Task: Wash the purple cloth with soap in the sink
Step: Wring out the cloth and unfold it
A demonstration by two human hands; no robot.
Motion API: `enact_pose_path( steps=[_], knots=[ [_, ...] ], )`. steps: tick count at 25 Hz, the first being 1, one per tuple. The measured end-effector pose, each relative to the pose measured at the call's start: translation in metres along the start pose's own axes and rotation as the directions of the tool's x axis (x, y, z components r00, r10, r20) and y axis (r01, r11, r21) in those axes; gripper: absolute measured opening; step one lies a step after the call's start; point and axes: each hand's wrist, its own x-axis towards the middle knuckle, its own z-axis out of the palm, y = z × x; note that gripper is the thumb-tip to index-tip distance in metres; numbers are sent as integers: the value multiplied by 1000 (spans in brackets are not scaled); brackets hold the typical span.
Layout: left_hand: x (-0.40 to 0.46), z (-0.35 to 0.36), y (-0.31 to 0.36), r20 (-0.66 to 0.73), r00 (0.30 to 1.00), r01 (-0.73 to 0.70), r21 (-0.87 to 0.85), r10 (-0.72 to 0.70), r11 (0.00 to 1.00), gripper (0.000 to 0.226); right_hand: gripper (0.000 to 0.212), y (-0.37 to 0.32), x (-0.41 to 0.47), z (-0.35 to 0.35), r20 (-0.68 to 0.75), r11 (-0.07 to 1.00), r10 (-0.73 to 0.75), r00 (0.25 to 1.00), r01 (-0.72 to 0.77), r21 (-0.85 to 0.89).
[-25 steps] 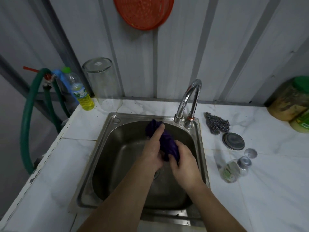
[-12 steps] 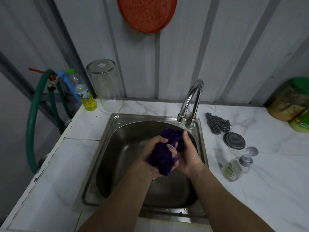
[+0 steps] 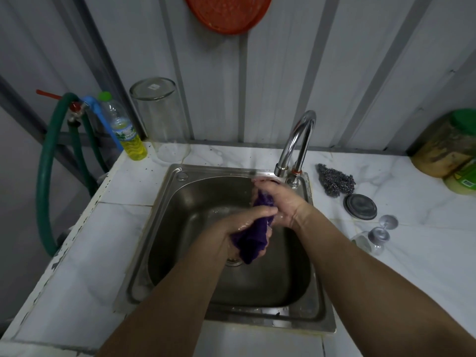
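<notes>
- A green hose (image 3: 45, 181) loops down at the far left, off the counter's edge, joined to a blue tap fitting (image 3: 96, 109) beside it.
- A plastic bottle (image 3: 123, 130) with a green cap and yellow liquid stands on the back left corner of the white counter (image 3: 77, 253); just to its right a clear glass jar (image 3: 161, 119) stands upside down against the wall.
- The steel sink (image 3: 159, 228) is set into the counter; its drain shows partly below the hands.
- The left hand (image 3: 247, 222) is wet and closed around the purple cloth (image 3: 253, 240); its fingers are curled together over the bunched fabric, whose lower end hangs out beneath the fist, above the drain.
- The right hand (image 3: 280, 199) is higher and further back, just below the faucet (image 3: 296, 143); its fingers are wrapped tight around the cloth's upper end, and a small bit of purple shows between thumb and palm; the two hands touch over the middle of the basin.
- An orange round tray (image 3: 228, 14) hangs on the wall above.
- Right of the faucet a steel scourer (image 3: 333, 180) lies on the counter; nearer, a dark round lid (image 3: 360, 207); nearer still, a clear stemmed glass (image 3: 373, 235) lying on its side.
- At the far right stands a jar with a green lid (image 3: 448, 145); another container is cut by the frame edge.
</notes>
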Motion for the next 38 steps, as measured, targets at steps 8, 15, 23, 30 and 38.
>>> enact_pose_path(
  steps=[8, 15, 23, 30, 38],
  knots=[
    [44, 16, -16, -458, 768, 284, 870, 449, 402, 29, 16, 14, 19, 14, -265, 690, -195, 944, -60, -721],
    [36, 0, -35, -156, 569, -18, 979, 808, 202, 25, 28, 11, 10, 5, -334, 587, -335, 881, -82, -806],
    [-8, -35, 15, -118, 991, -22, 296, 59, 955, 22, 103, 23, -47, -14, 377, 61, -233, 896, 401, -914],
    [3, -21, 22, -115, 961, 45, 962, 252, 270, 73, 18, 13, -39, -2, 237, -309, -280, 930, 146, -940],
    [18, -23, 7, 136, 703, 120, 945, 698, -305, 45, 12, 21, -37, 0, -72, 410, -31, 997, -53, -911]
  ],
)
